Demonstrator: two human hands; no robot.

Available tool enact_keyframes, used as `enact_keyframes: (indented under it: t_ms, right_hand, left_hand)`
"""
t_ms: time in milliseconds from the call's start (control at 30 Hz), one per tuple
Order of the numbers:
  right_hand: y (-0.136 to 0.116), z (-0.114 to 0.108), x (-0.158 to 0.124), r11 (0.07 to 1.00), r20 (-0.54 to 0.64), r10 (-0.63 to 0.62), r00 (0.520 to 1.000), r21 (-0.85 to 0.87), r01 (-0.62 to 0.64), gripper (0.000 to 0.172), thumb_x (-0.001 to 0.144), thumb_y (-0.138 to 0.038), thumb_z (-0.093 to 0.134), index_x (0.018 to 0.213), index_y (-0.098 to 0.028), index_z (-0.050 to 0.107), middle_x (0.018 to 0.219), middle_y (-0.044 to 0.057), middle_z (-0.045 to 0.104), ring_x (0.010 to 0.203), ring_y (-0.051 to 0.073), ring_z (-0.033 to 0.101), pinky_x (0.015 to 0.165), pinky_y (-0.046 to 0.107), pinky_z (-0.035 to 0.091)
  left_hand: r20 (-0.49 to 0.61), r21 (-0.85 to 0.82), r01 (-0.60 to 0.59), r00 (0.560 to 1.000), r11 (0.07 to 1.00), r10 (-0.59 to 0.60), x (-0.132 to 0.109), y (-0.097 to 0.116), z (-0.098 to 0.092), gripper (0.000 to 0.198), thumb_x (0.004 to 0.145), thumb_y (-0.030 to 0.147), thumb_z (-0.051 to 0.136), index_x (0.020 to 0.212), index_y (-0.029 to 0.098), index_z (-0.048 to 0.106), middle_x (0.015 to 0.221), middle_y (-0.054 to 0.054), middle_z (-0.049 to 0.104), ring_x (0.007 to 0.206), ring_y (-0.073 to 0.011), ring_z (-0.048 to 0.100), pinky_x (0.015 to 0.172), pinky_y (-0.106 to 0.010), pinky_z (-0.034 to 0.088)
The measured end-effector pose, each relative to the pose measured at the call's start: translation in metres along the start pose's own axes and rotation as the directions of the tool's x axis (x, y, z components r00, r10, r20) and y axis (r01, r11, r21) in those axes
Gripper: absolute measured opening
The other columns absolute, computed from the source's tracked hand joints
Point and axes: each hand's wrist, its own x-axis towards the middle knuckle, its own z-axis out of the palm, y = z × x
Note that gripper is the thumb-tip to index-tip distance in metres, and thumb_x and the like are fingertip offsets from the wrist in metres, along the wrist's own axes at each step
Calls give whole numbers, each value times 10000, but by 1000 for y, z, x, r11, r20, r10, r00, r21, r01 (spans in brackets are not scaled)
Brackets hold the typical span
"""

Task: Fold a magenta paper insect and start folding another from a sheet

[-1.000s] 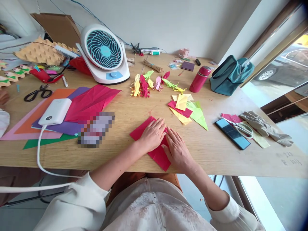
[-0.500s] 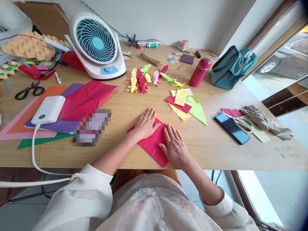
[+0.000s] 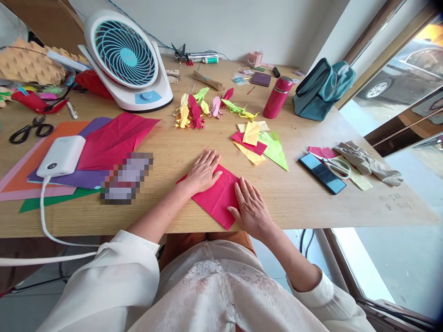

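A folded sheet of red paper (image 3: 221, 196) lies on the table near its front edge, with a crease across it. My left hand (image 3: 205, 173) rests flat over its left side, fingers stretched forward and thumb out. On the right side of the sheet lies my right hand (image 3: 252, 205), palm down, fingers extended and thumb apart. Neither hand grips anything. Parts of the paper are hidden beneath both hands. Beyond them sit loose scraps of coloured paper (image 3: 254, 138) and several folded paper figures (image 3: 195, 110).
On the left, a white power bank (image 3: 62, 156) with a cable lies on coloured sheets (image 3: 114, 143), near black scissors (image 3: 31, 130) and a fan (image 3: 124, 60). A red flask (image 3: 278, 97) and teal bag (image 3: 323, 90) stand at the right, behind a phone (image 3: 321, 173) and scissors (image 3: 341, 168).
The view has shifted, so the table's contents appear further left. My left hand has slid slightly relative to the paper; both hands stay flat on it.
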Motion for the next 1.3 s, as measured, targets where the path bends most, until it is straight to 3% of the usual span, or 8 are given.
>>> enact_keyframes:
  t_ms: [133,267,400,500,667,933,1200,1300]
  right_hand:
    - [-7,-6,-8,1000,3,11,1000,11,-11,707,1050,-512,398,1569,-32,372,1665,238,284,1545,349,289,1210,497,300]
    - [-17,-15,-24,1000,9,4,1000,20,-5,705,1045,-512,405,1577,-52,361,1664,222,304,1518,349,311,1159,499,335]
    - [-24,-18,-36,998,13,-51,999,23,51,725,1032,-523,428,1593,-76,332,1661,204,328,1516,354,278,1125,500,342]
    - [-29,-16,-42,998,10,-67,998,18,67,779,1013,-566,447,1595,-63,327,1657,219,327,1523,361,251,1130,506,323]
    - [-40,-12,-46,998,23,-64,998,10,63,831,966,-624,511,1582,-84,372,1663,235,298,1512,388,282,1125,535,311]
    - [-48,-9,-46,999,87,6,996,48,-10,816,945,-536,589,1603,-124,336,1685,223,250,1546,383,240,1156,543,289]
    - [-54,1,-50,1000,43,-18,999,18,17,859,937,-570,580,1611,-116,302,1676,258,241,1534,389,276,1147,537,269]
    - [-57,7,-52,999,3,-33,999,17,33,871,942,-599,559,1605,-94,307,1668,268,257,1533,391,273,1145,534,266]
  left_hand:
    - [-94,-26,-38,995,999,35,-7,11,-9,563,1026,332,426,1509,46,464,1644,-199,355,1543,-295,323,1272,-461,267]
    - [-127,-109,-28,992,994,14,-23,42,-8,500,1036,297,393,1412,16,565,1520,-208,537,1426,-268,506,1228,-395,368]
    - [-60,-102,90,994,991,-96,-34,68,4,622,1040,353,392,1524,-38,400,1624,-246,361,1541,-326,321,1264,-462,295]
    - [-39,-76,184,981,980,-188,-32,73,9,686,1040,395,386,1564,-44,319,1663,-247,263,1572,-344,226,1280,-470,245]
    - [-25,-48,200,979,979,-201,-25,66,9,783,1021,501,399,1582,-33,283,1673,-254,227,1577,-353,206,1285,-470,219]
    - [-95,-65,270,957,961,-275,-14,51,15,860,972,582,426,1581,-10,294,1655,-270,272,1560,-383,251,1259,-530,240]
    - [-24,-48,307,951,950,-309,14,11,7,768,1025,525,308,1621,46,246,1697,-191,212,1586,-358,173,1277,-538,179]
    - [0,-37,264,964,964,-264,18,-4,5,757,1035,523,284,1630,60,220,1705,-176,199,1590,-339,168,1281,-521,171]
